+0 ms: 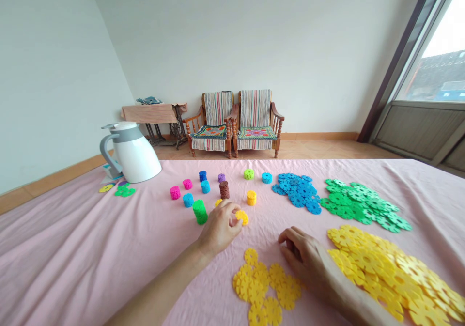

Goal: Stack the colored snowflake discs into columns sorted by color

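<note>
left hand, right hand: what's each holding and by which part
Left hand pinches a small yellow disc stack by its rim. Right hand lies curled on the pink cloth; its grip cannot be told.

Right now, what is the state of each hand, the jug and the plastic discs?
Left hand: pinching small yellow plastic disc stack.
Right hand: palm down on pink cloth, holding nothing visible.
White plastic jug: upright, lid closed.
Green disc stack: standing upright.
Blue disc pile: loose heap.
</note>
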Action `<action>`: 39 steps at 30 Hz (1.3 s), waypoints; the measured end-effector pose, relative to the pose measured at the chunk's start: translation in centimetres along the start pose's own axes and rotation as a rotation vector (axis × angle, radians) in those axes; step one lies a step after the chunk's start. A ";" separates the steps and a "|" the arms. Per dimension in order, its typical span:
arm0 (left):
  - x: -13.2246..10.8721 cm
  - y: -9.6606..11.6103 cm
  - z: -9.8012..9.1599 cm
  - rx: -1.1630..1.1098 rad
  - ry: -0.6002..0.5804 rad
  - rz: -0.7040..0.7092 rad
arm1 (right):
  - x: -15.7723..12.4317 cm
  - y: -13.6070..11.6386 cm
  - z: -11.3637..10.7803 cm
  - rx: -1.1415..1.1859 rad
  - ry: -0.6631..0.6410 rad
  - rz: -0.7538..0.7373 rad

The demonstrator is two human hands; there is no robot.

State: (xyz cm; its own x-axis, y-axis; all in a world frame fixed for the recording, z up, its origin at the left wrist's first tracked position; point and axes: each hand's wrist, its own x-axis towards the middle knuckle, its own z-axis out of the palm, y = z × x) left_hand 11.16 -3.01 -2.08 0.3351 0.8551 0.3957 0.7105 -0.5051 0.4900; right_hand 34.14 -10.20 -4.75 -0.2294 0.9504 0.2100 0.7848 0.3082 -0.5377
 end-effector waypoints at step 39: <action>-0.1 1.4 -1.7 0.024 -0.057 -0.029 | -0.1 -0.5 -0.2 0.027 0.023 0.008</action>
State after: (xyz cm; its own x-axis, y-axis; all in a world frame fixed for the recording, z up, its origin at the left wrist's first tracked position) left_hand 11.11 -4.02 -0.13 0.3485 0.8749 0.3363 0.7346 -0.4778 0.4818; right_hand 33.84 -10.48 -4.36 -0.2094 0.9518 0.2243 0.7705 0.3018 -0.5615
